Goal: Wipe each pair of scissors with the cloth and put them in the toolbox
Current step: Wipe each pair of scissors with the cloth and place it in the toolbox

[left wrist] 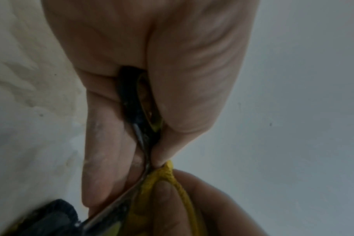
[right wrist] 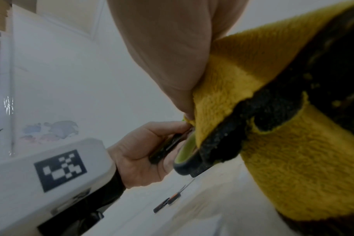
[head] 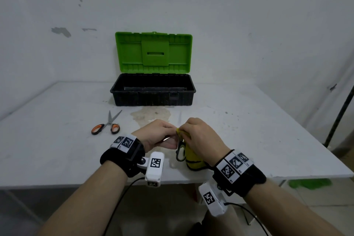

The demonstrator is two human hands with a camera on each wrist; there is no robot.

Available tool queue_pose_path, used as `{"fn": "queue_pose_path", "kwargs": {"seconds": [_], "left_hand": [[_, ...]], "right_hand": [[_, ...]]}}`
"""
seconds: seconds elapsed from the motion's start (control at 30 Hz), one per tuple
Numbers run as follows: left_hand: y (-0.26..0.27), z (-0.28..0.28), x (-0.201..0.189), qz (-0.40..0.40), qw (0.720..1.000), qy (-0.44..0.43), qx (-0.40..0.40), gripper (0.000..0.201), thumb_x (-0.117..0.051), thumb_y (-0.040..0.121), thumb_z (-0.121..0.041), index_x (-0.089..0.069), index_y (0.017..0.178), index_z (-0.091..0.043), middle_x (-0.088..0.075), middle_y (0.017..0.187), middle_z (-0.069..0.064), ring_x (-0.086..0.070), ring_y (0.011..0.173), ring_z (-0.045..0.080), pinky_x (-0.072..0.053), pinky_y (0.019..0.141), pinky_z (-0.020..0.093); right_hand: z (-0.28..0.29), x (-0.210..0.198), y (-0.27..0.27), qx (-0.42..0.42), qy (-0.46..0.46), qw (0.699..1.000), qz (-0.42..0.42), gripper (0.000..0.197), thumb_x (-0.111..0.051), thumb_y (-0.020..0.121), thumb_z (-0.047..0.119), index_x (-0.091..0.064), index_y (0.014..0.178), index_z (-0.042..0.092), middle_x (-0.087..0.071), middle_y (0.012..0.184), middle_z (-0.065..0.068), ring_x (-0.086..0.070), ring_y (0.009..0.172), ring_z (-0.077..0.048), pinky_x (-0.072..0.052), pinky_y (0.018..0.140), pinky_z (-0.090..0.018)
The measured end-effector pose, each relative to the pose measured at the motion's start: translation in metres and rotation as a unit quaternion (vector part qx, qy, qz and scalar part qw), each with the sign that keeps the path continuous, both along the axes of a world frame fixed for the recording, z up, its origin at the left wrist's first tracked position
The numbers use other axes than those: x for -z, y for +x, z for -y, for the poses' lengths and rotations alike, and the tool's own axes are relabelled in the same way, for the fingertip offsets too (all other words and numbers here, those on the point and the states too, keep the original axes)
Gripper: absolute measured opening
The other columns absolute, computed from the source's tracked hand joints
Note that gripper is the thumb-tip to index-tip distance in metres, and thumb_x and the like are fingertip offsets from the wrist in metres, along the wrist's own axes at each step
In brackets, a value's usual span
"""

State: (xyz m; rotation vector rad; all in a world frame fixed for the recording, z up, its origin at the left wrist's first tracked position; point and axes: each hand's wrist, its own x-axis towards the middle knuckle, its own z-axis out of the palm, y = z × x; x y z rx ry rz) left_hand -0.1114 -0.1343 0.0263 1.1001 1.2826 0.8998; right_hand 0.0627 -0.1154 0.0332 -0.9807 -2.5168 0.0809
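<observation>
**Wipe in progress: watch the open blade and the loose handle**

Left hand (head: 159, 136) grip clamped on the black-and-yellow-handled steel scissors (head: 180, 151); right hand (head: 199, 136) pinches the fluffy yellow cloth (head: 193, 159) round a blade, above the white desk (head: 57, 140).

Risks, my read: blades sit splayed, so a fast pull could nick fingertips or snag pile; the free handle loop could swing.

Left wrist view alone shows bare blade (left wrist: 145, 159) meeting cloth. Head view alone shows the orange-handled scissors (head: 107, 126) waiting and the open green-lidded black plastic toolbox (head: 153, 92), seemingly empty.
</observation>
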Motion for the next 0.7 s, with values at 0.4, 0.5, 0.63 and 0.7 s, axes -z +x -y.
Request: {"fn": "queue_pose_path", "kwargs": {"seconds": [0.4,0.5,0.63,0.7], "left_hand": [[0.002,-0.003,0.011,0.007,0.999,-0.037,-0.025,0.019,-0.059,0.096,-0.008,-0.071,0.097,0.006,-0.066,0.079,0.013,-0.065,0.068,0.022,-0.061,0.076,0.031],[0.003,-0.004,0.012,0.034,0.997,-0.031,-0.054,0.024,-0.062,0.095,-0.008,-0.068,0.107,0.011,-0.069,0.093,0.020,-0.070,0.082,0.026,-0.062,0.074,0.028],[0.002,-0.004,0.006,0.085,0.994,-0.055,-0.044,0.022,-0.062,0.093,-0.003,-0.067,0.112,0.008,-0.070,0.103,0.025,-0.073,0.088,0.027,-0.062,0.074,0.029],[0.000,-0.002,0.005,0.092,0.993,-0.068,-0.025,0.023,-0.059,0.094,0.002,-0.067,0.115,0.004,-0.070,0.100,0.024,-0.074,0.080,0.025,-0.062,0.066,0.027]], "right_hand": [[0.009,0.006,0.009,-0.073,-0.051,0.993,0.080,0.019,-0.055,0.096,0.022,-0.070,0.106,0.016,-0.061,0.094,-0.007,-0.059,0.088,-0.024,-0.050,0.076,-0.035],[0.004,0.008,0.011,-0.059,-0.050,0.996,0.036,0.020,-0.058,0.094,0.021,-0.071,0.109,0.018,-0.064,0.096,-0.006,-0.059,0.092,-0.023,-0.050,0.080,-0.036],[-0.002,0.003,0.013,-0.045,-0.034,0.998,0.029,0.019,-0.058,0.094,0.024,-0.072,0.102,0.015,-0.064,0.095,-0.005,-0.058,0.091,-0.021,-0.049,0.079,-0.034],[-0.002,0.004,0.013,-0.052,-0.035,0.997,0.035,0.018,-0.059,0.094,0.025,-0.073,0.100,0.016,-0.064,0.096,-0.003,-0.058,0.092,-0.019,-0.049,0.079,-0.032]]}}
